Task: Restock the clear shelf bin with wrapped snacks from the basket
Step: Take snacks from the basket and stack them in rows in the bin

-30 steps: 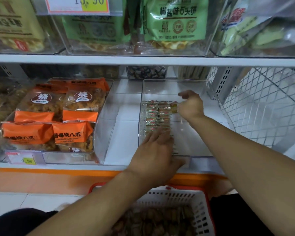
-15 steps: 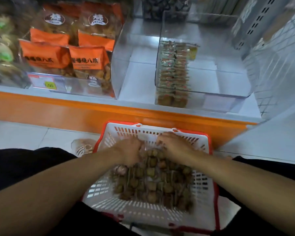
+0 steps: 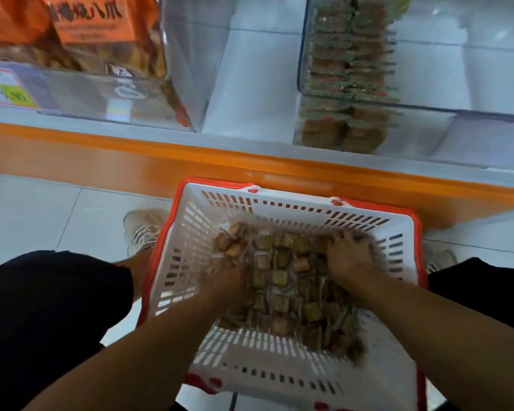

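A white shelf (image 3: 250, 84) edged with an orange strip (image 3: 190, 161) is seen across the top of the frame, above a pale tiled floor (image 3: 42, 209). The clear shelf bin (image 3: 472, 120) is placed at the upper right, with rows of wrapped snacks stacked along its left side. A second clear bin (image 3: 184, 54) with orange snack bags (image 3: 95, 22) is seen at the upper left. The white basket (image 3: 279, 360) with a red rim is set on the floor at lower centre, and a heap of wrapped snacks (image 3: 285, 280) is held in it. Both forearms are extended down into the basket. The left hand (image 3: 229, 280) is buried among the snacks on the heap's left; its grip cannot be told through blur. The right hand (image 3: 347, 256) is laid on the heap's right, fingers curled into the snacks; whether any are gripped cannot be told.
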